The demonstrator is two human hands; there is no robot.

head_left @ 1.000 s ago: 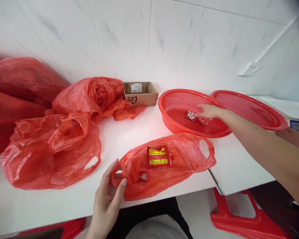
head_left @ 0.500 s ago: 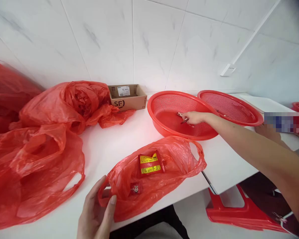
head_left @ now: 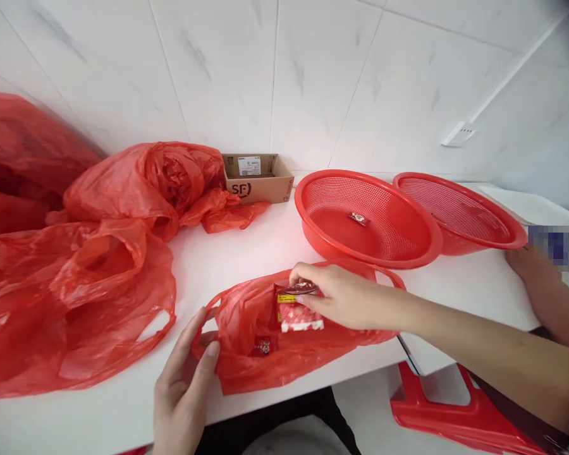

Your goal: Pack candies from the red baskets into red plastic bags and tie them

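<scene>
My left hand (head_left: 184,379) grips the left edge of a red plastic bag (head_left: 246,309), thumb and fingers curled at its handle. The bag lies spread on the table with its mouth up. Above its middle, my right hand (head_left: 325,291) pinches a small dark red packet (head_left: 303,288), seen nearly edge-on. Right under those fingers is a red-and-white packet (head_left: 301,317), blurred; whether it is held too I cannot tell. Partly hidden there is a red packet with a yellow label (head_left: 279,302). A small red packet with a white print (head_left: 263,346) lies in the bag's left part.
Behind the bag stands a red plastic basket (head_left: 308,230) with one small packet (head_left: 358,218) in it; another red basket (head_left: 514,237) adjoins it. A cardboard box (head_left: 265,188) and heaped red bags (head_left: 109,183) are at left. Another person's arm (head_left: 545,291) is at right.
My right hand has come out of the nearer basket and moved left and towards me, over the bag, with a packet in its fingers. My left hand stays on the bag's edge.
</scene>
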